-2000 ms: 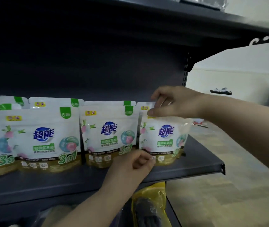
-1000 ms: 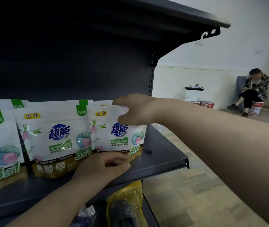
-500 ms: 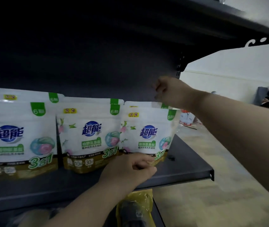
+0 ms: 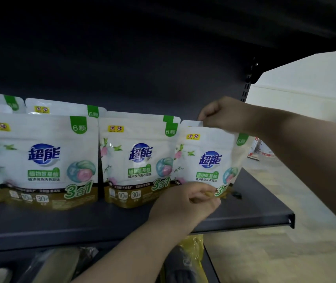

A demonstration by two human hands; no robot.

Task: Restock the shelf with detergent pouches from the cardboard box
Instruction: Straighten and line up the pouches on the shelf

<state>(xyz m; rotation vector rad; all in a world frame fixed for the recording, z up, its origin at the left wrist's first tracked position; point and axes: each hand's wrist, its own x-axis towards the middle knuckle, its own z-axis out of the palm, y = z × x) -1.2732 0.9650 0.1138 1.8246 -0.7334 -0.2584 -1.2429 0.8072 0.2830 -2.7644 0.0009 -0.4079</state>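
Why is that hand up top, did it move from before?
Yes. The right hand went from covering the end pouch's front to pinching its top edge, higher and nearer the shelf's back panel.

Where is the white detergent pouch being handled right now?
In the head view, the white detergent pouch stands at the right end of the row on the dark metal shelf, held between both hands beside its neighbouring pouch.
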